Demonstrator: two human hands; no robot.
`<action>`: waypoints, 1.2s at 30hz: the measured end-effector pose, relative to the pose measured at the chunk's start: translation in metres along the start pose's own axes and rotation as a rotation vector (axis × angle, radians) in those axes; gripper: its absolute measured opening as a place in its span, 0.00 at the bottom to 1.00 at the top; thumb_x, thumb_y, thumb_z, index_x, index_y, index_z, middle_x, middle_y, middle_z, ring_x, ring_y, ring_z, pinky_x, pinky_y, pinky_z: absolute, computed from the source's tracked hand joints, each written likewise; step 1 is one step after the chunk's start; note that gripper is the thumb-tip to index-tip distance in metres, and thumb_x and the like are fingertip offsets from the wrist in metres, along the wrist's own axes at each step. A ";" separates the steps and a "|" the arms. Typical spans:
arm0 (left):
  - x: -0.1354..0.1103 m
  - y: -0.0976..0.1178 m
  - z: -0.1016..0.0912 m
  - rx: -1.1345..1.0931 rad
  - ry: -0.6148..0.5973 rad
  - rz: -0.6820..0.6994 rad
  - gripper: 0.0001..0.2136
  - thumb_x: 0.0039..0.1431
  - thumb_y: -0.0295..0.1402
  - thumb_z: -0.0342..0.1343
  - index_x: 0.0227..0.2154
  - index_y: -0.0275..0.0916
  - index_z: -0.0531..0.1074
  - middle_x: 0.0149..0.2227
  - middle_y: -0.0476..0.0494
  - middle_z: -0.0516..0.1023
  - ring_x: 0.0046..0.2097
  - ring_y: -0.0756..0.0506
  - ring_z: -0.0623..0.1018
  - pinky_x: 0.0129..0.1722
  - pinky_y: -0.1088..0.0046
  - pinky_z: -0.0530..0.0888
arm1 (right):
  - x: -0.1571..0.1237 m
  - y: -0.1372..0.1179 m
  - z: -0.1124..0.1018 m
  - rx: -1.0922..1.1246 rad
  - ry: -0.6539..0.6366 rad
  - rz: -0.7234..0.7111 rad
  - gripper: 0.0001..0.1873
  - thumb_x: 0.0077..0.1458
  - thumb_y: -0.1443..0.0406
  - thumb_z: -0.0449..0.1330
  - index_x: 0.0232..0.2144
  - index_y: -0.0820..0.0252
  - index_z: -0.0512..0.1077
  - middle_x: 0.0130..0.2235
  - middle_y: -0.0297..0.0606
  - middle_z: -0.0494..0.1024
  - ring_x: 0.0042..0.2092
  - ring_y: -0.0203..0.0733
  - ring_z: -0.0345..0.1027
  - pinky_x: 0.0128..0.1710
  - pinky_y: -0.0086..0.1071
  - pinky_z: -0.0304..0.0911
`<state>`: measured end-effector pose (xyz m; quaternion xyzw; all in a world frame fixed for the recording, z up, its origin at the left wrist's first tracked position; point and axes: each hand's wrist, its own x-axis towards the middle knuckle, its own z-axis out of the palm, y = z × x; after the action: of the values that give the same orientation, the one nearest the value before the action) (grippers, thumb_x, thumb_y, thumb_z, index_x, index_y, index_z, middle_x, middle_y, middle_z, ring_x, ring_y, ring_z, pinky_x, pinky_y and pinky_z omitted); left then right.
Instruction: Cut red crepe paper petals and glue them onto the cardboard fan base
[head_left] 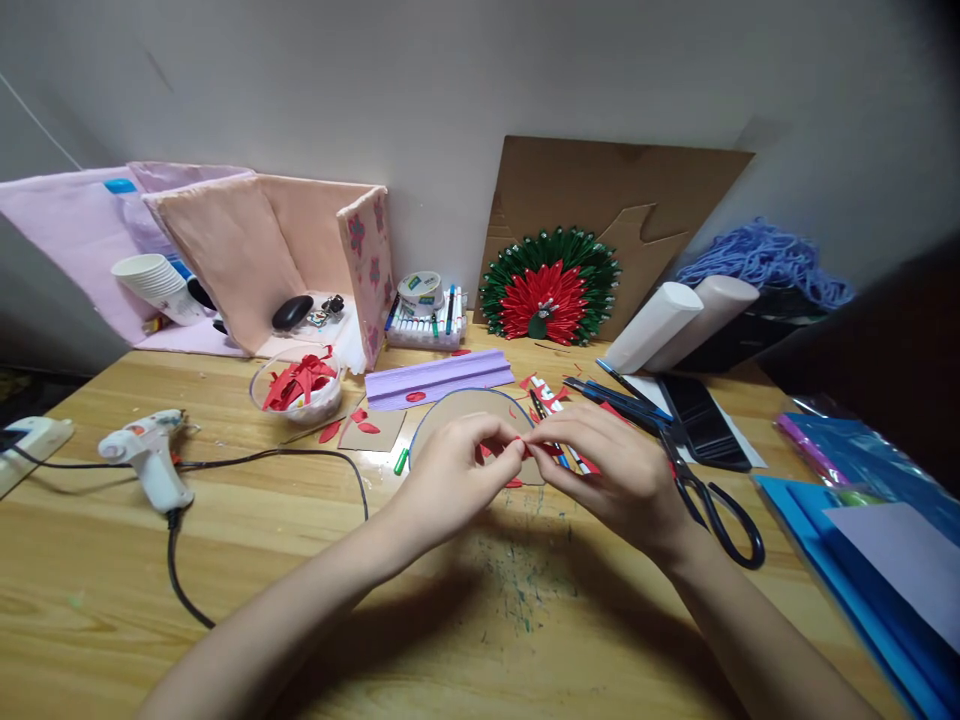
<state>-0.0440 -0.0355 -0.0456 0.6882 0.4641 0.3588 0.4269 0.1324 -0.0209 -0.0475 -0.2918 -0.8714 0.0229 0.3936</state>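
My left hand [469, 465] and my right hand [611, 470] meet fingertip to fingertip above the table. Both are pinched on a small red paper piece [524, 444], mostly hidden by the fingers. Beneath them lies a round cardboard disc [442, 425] with a blue outline, partly covered by my left hand. Red scraps and pens lie behind and under my right hand. Large black-handled scissors [720, 515] rest by my right wrist. Left of the disc, red petal shapes [365, 424] lie on a small cardboard square [386, 432].
A glue gun [154, 460] with its cord lies at left. Behind are a clear bowl of red strips [330, 400], folded purple paper [442, 378], a marker box [427, 325] and a red-green peacock craft [551, 290] against cardboard [585, 190]. A phone [705, 420] and blue sheets [810, 540] lie at right.
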 end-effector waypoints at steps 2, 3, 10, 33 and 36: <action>0.000 0.000 -0.001 0.013 0.001 0.004 0.08 0.57 0.31 0.50 0.28 0.37 0.73 0.27 0.50 0.75 0.31 0.50 0.71 0.31 0.75 0.66 | 0.000 0.001 0.000 -0.025 0.010 -0.046 0.07 0.53 0.72 0.58 0.35 0.58 0.72 0.31 0.40 0.78 0.34 0.41 0.72 0.36 0.34 0.68; 0.000 0.001 -0.001 0.018 0.003 0.002 0.08 0.57 0.31 0.50 0.28 0.37 0.73 0.27 0.49 0.75 0.31 0.50 0.71 0.31 0.75 0.66 | 0.000 0.001 0.000 -0.022 0.012 -0.054 0.08 0.53 0.72 0.58 0.36 0.58 0.72 0.31 0.40 0.78 0.34 0.41 0.72 0.35 0.35 0.69; -0.002 0.004 -0.003 0.039 0.010 0.032 0.08 0.58 0.32 0.50 0.28 0.38 0.73 0.28 0.50 0.75 0.32 0.51 0.72 0.31 0.76 0.65 | -0.002 0.002 -0.002 0.020 0.031 -0.068 0.09 0.52 0.73 0.60 0.37 0.60 0.72 0.32 0.41 0.78 0.35 0.41 0.72 0.35 0.35 0.70; -0.004 0.006 -0.010 0.289 0.157 0.376 0.05 0.57 0.30 0.55 0.37 0.38 0.73 0.34 0.46 0.78 0.35 0.49 0.75 0.35 0.74 0.71 | 0.001 -0.003 -0.015 0.352 -0.059 0.364 0.05 0.55 0.65 0.59 0.33 0.59 0.75 0.33 0.37 0.79 0.35 0.39 0.72 0.36 0.33 0.68; -0.005 0.005 -0.011 0.296 0.172 0.512 0.07 0.57 0.25 0.55 0.38 0.38 0.73 0.36 0.46 0.79 0.37 0.50 0.76 0.38 0.74 0.72 | 0.003 -0.005 -0.015 0.414 -0.072 0.428 0.05 0.54 0.65 0.60 0.32 0.59 0.76 0.32 0.36 0.78 0.33 0.37 0.72 0.34 0.30 0.69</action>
<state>-0.0541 -0.0381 -0.0375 0.8046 0.3574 0.4401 0.1767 0.1396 -0.0261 -0.0337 -0.3815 -0.7803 0.2929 0.3997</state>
